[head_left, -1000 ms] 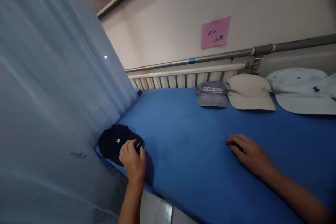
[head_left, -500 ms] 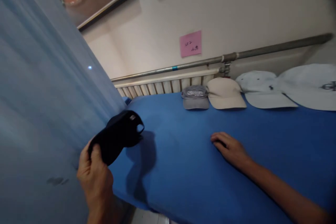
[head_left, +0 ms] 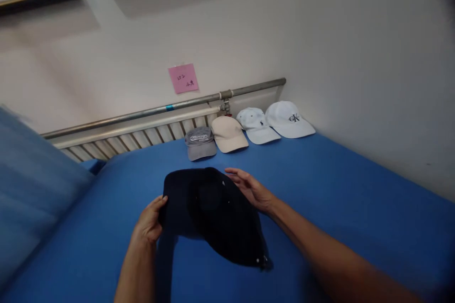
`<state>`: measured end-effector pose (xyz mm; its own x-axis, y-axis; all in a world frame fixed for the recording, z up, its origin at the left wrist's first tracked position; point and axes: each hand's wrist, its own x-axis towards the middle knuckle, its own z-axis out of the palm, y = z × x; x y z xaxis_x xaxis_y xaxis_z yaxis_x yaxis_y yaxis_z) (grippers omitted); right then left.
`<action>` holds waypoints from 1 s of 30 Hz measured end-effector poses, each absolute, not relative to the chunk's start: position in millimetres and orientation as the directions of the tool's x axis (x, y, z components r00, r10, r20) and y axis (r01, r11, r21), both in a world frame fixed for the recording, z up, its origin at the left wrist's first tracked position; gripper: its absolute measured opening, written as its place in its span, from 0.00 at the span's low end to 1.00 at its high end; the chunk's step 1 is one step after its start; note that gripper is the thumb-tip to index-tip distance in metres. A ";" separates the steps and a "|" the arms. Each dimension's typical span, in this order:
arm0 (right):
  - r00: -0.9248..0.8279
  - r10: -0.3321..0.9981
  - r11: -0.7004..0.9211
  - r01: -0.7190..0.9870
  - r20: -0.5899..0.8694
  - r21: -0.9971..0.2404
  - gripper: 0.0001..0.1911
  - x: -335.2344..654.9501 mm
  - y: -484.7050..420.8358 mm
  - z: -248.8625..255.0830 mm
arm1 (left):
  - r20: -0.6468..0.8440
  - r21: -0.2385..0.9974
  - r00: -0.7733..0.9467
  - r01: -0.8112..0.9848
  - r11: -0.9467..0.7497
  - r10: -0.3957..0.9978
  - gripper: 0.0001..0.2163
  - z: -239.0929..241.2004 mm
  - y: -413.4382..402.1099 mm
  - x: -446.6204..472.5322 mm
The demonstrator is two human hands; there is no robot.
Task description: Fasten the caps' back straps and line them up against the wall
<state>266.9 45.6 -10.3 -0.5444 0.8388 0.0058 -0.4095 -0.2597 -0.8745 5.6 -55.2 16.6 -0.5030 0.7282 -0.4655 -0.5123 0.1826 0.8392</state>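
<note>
A dark baseball cap [head_left: 227, 218] hangs above the blue-covered surface [head_left: 341, 208], its brim pointing left and its inside partly turned toward me. My left hand [head_left: 152, 218] pinches the edge of the brim. On the far side of the crown is my right hand [head_left: 250, 189], its fingers stretched out and apart; part of it is hidden behind the cap, and I cannot tell whether it touches the fabric. Beyond the hands, a grey cap [head_left: 201, 144] and a beige cap [head_left: 229, 135] lie side by side along the back.
Two white caps, one with a small dark emblem [head_left: 256, 125] and one with dark letters [head_left: 288, 120], continue the row rightward. A radiator [head_left: 142, 138] and metal pipe [head_left: 199, 101] run behind. Blue curtain [head_left: 31, 189] hangs at left; a pink note [head_left: 183, 78] is on the wall.
My left hand has brought the dark cap from beside the curtain to the middle, in front of me. The right hand has come up to the cap with its fingers extended. The view has swung right.
</note>
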 end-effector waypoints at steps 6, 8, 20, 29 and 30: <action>-0.557 0.830 -0.166 -0.265 0.011 -0.950 0.25 265.4 50.9 -17.8 | -0.367 0.914 -0.527 -0.359 0.191 0.766 0.06 24.9 -19.1 1.5; -0.512 0.857 -0.183 -0.204 -0.054 -0.962 0.28 260.7 53.8 -25.8 | -0.249 0.962 -0.595 -0.242 0.124 0.764 0.08 29.7 -13.2 1.8; -0.306 0.882 -0.457 -0.372 -0.358 -0.808 0.29 245.5 55.2 -38.0 | -0.149 0.736 0.211 0.676 -0.034 0.966 0.14 58.0 -51.9 61.8; -0.230 0.916 -0.394 -0.370 -0.328 -0.841 0.25 244.1 55.3 -47.2 | -0.341 0.810 0.475 0.587 -0.003 0.811 0.18 57.3 -46.5 69.8; -0.224 0.923 -0.375 -0.350 -0.312 -0.858 0.24 246.0 56.4 -45.3 | -0.328 0.836 0.496 0.548 0.003 0.804 0.16 55.0 -44.6 70.8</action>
